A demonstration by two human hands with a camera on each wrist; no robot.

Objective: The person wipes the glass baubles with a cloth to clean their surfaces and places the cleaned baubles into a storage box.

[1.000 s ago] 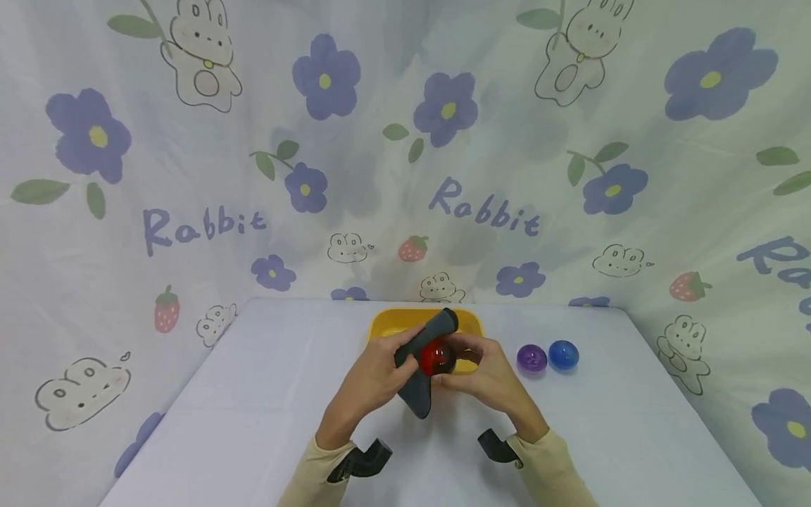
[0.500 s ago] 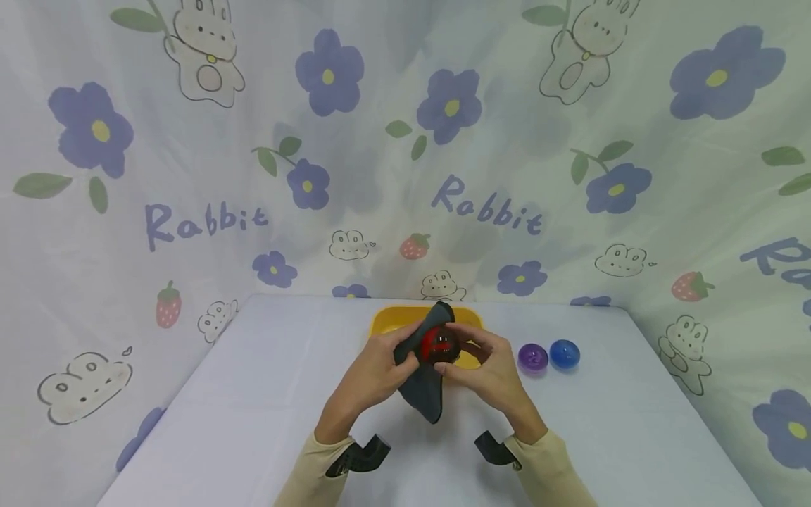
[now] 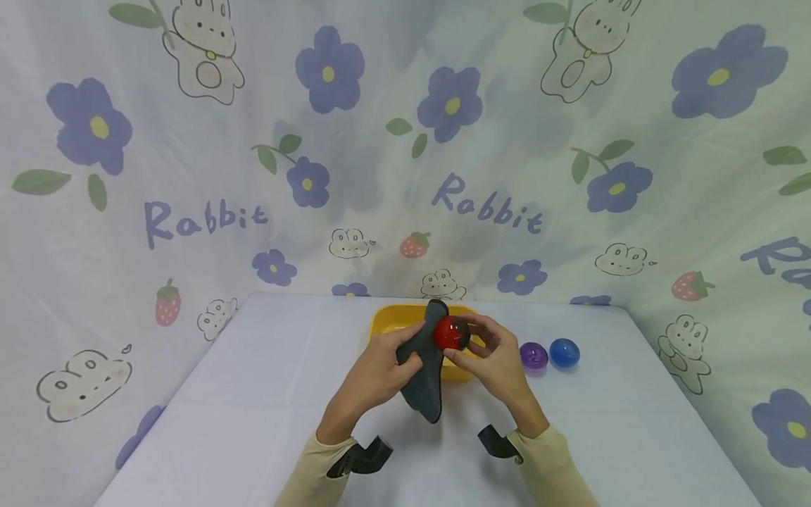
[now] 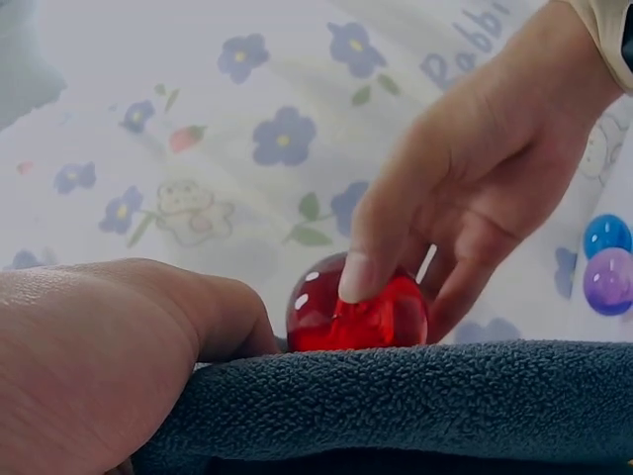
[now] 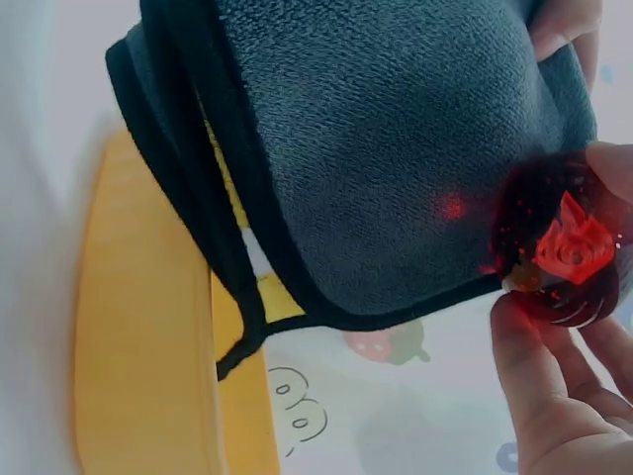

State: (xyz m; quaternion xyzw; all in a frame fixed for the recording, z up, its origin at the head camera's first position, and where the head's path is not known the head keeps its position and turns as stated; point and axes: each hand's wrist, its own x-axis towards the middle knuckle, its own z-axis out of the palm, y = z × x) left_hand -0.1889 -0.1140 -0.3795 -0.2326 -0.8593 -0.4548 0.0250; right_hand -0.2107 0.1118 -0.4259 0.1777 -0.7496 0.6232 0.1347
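My left hand (image 3: 379, 365) grips a folded dark grey-blue cloth (image 3: 423, 384), fuzzy with black edging, thumb on its near face. Between the thumb and fingers of my right hand (image 3: 497, 358) is a clear red ball (image 3: 451, 333), held against the cloth's right side. In the right wrist view a flame-shaped figure shows inside the red ball (image 5: 574, 242), and the cloth (image 5: 386, 168) hangs in layers beside it. From the left wrist, the ball (image 4: 341, 322) rises just behind the cloth's upper fold (image 4: 415, 396), the right thumb resting on it.
Behind the hands stands a yellow tray (image 3: 386, 320), partly hidden by the cloth. To the right, a purple ball (image 3: 533, 357) and a blue ball (image 3: 564, 353) lie side by side on the white table (image 3: 253, 394). A rabbit-and-flower curtain (image 3: 380, 155) hangs behind.
The red ball and right hand have shifted slightly up and right, and the ball has been turned. In the left hand, the cloth has swung to a more upright position.
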